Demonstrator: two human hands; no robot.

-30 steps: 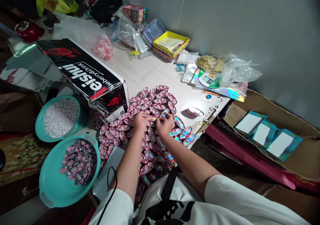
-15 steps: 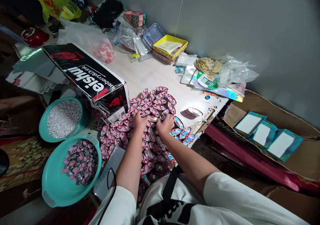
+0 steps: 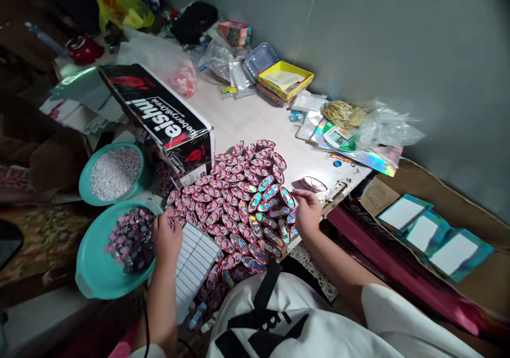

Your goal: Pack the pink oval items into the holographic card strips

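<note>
Many oval pieces with pink discs or shiny holographic tops stand packed upright on the table. My left hand is at the right rim of a turquoise basin, beside the oval pieces. Its fingers bend forward and their tips are unclear. Loose pink and dark round discs lie in that basin. At the right edge of the oval pieces is my right hand, its fingers reaching left and apart, close to a holographic-topped oval piece. A white gridded tray lies between my forearms.
Another turquoise basin holds small white pieces. A black printed carton lies behind the ovals. A single oval piece stands apart on the right. Along the wall are a yellow tray and plastic bags. An open cardboard box is at right.
My hands have left the middle of the oval pieces and moved apart, the left one toward the disc basin and the right one to the right edge. The view has shifted, showing more of the gridded tray.
</note>
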